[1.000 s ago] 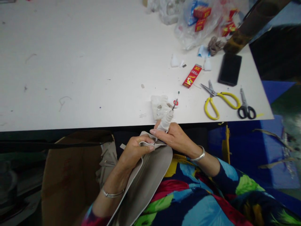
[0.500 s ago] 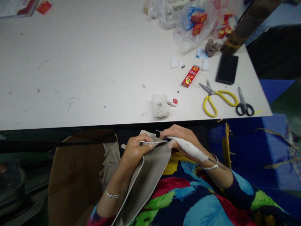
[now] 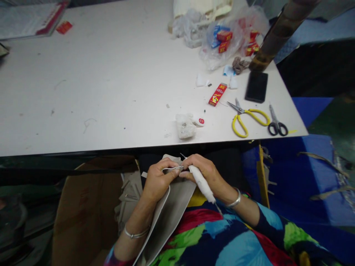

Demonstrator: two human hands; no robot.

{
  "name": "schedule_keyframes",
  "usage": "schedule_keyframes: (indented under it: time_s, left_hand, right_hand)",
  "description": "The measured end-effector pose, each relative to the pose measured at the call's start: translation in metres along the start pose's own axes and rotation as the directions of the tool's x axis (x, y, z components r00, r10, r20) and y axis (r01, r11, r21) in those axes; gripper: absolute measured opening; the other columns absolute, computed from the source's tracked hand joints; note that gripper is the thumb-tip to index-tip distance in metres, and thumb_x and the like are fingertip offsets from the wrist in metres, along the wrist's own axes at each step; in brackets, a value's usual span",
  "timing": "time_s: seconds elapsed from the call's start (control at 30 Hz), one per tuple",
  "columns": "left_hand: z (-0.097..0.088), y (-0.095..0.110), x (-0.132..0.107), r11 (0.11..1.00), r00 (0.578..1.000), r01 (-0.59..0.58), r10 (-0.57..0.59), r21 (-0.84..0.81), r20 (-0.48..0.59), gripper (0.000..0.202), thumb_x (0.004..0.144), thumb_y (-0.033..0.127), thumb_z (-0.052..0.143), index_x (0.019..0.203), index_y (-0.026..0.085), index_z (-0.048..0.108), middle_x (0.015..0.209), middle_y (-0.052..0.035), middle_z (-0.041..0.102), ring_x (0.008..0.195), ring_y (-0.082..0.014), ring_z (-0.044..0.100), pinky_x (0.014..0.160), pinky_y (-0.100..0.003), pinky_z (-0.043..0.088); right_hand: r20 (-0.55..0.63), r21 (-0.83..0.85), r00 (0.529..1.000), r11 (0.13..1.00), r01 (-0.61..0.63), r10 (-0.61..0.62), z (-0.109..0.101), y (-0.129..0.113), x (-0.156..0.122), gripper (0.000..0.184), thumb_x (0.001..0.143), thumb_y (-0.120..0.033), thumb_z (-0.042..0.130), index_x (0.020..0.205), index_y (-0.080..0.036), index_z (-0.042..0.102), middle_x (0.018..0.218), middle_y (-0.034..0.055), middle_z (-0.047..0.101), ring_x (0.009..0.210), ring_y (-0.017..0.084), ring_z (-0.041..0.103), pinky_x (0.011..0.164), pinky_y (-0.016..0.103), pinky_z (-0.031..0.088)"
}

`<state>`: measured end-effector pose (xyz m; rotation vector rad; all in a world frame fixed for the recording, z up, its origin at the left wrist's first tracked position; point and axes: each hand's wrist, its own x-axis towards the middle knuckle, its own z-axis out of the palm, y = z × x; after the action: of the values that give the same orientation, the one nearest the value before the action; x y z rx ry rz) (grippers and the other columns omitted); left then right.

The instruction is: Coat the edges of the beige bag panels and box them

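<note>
Below the table's near edge, my left hand (image 3: 157,180) pinches the top edge of a grey fabric piece (image 3: 172,207) that hangs down over my lap. My right hand (image 3: 206,173) is closed round a white pen-shaped tool (image 3: 201,182), its thin metal tip resting at the fabric edge right beside my left fingertips. The tool's rear end points down toward my right wrist. Both wrists wear silver bangles.
On the white table (image 3: 111,81) lie a white lump (image 3: 185,126), a small white bottle (image 3: 199,120), a red box (image 3: 217,94), yellow scissors (image 3: 248,117), black scissors (image 3: 276,122), a phone (image 3: 256,86) and plastic bags (image 3: 227,37). A cardboard box (image 3: 85,210) stands at my left.
The tool's tip pointed up toward the table a second ago; my right hand has turned it round so the tip now meets the fabric edge. My view has tilted up slightly.
</note>
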<state>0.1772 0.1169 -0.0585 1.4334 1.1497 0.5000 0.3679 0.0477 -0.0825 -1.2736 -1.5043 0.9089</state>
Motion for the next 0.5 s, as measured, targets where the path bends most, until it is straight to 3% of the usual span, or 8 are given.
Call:
schedule_keyframes:
  time_s: [0.17,0.5]
  left_hand:
    - [0.0011,0.0042,-0.0021,0.994,1.0,0.024,-0.025,0.106,0.006,0.013,0.084,0.03,0.077,0.081,0.018,0.073,0.083,-0.0037,0.072,0.084,-0.0219,0.064,0.08,-0.031,0.046]
    - [-0.0032,0.0088,-0.0017,0.989,0.992,-0.087,0.075,0.123,0.099,0.008,0.082,0.022,0.074,0.085,0.019,0.068,0.086,-0.001,0.071,0.086,-0.0199,0.064,0.082,-0.03,0.046]
  right_hand:
    - [0.006,-0.051,1.0,0.998,-0.028,0.029,0.0001,-0.0056,-0.0025,0.017,0.1,-0.037,0.074,0.103,-0.023,0.066,0.099,0.0042,0.071,0.091,0.02,0.065,0.081,0.032,0.052]
    - [-0.004,-0.111,0.998,0.992,0.059,-0.06,-0.0017,-0.0059,-0.0035,0.005,0.101,-0.024,0.072,0.099,-0.024,0.067,0.093,0.0,0.07,0.083,0.017,0.064,0.077,0.028,0.048]
